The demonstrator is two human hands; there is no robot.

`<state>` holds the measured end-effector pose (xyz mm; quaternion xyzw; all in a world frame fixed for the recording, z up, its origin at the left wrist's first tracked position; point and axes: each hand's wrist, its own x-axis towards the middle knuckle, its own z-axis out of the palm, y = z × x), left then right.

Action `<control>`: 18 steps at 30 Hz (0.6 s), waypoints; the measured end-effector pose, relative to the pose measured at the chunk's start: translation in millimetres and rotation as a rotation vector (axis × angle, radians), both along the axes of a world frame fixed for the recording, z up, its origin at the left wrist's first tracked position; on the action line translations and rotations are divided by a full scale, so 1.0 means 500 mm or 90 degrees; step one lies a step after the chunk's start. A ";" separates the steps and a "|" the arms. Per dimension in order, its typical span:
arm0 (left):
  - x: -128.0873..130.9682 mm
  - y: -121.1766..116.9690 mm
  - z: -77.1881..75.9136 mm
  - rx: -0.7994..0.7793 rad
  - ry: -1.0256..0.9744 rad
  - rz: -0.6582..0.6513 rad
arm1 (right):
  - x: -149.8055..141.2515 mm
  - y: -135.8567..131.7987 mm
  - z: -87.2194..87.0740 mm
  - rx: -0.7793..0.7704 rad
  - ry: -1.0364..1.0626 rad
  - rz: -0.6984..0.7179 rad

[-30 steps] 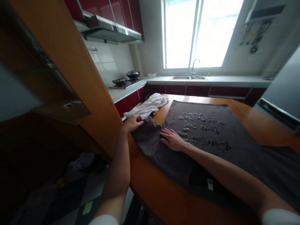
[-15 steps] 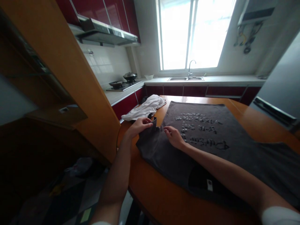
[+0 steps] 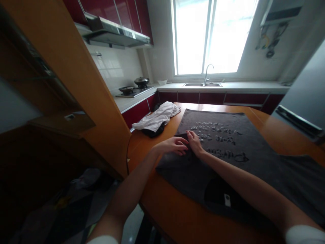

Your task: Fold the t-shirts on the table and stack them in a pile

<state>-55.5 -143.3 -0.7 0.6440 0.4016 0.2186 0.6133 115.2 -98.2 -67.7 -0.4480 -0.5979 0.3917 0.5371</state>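
Observation:
A dark grey T-shirt (image 3: 228, 149) with pale lettering lies spread on an orange wooden table (image 3: 182, 217). Its left sleeve is folded inward over the body. My left hand (image 3: 174, 145) pinches the sleeve's edge, fingers closed on the cloth. My right hand (image 3: 194, 142) sits right beside it, fingertips pressing the same fold at the shirt's left side. Both forearms reach in from the bottom of the view. The collar with a small white label (image 3: 227, 200) lies near the table's front edge.
A crumpled white garment (image 3: 158, 117) over something black (image 3: 153, 132) lies at the table's far left. A wooden partition (image 3: 83, 84) stands close on the left. Behind are red cabinets, a stove with pans (image 3: 134, 87), a sink (image 3: 203, 84) under a bright window, and a grey fridge (image 3: 304, 101) at right.
My left hand has carried the sleeve from the shirt's outer left edge inward over the body, meeting my right hand. The right hand shifted slightly right and up along the fold.

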 end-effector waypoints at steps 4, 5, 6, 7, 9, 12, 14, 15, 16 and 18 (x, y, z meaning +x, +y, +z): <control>-0.011 0.013 0.005 0.101 -0.022 0.064 | 0.000 0.008 -0.010 0.032 -0.030 0.006; -0.017 0.020 0.006 0.158 -0.022 0.124 | -0.001 0.008 -0.012 0.038 -0.043 0.010; -0.023 0.028 0.007 0.207 -0.020 0.185 | -0.001 0.006 -0.013 0.042 -0.064 0.014; -0.029 0.035 0.006 0.245 -0.015 0.240 | -0.001 0.003 -0.013 0.045 -0.093 0.018; -0.040 0.049 0.005 0.288 -0.003 0.319 | 0.001 -0.009 -0.011 0.059 -0.169 0.033; -0.052 0.063 -0.001 0.337 0.022 0.385 | 0.002 -0.031 -0.003 0.115 -0.298 0.063; -0.058 0.069 -0.007 0.369 0.033 0.409 | 0.001 -0.041 0.003 0.144 -0.356 0.079; -0.061 0.073 -0.010 0.382 0.032 0.418 | -0.001 -0.042 0.006 0.150 -0.371 0.084; -0.064 0.076 -0.014 0.393 0.028 0.426 | -0.004 -0.039 0.009 0.152 -0.378 0.085; -0.071 0.083 -0.021 0.407 0.020 0.444 | -0.010 -0.022 0.016 0.155 -0.373 0.080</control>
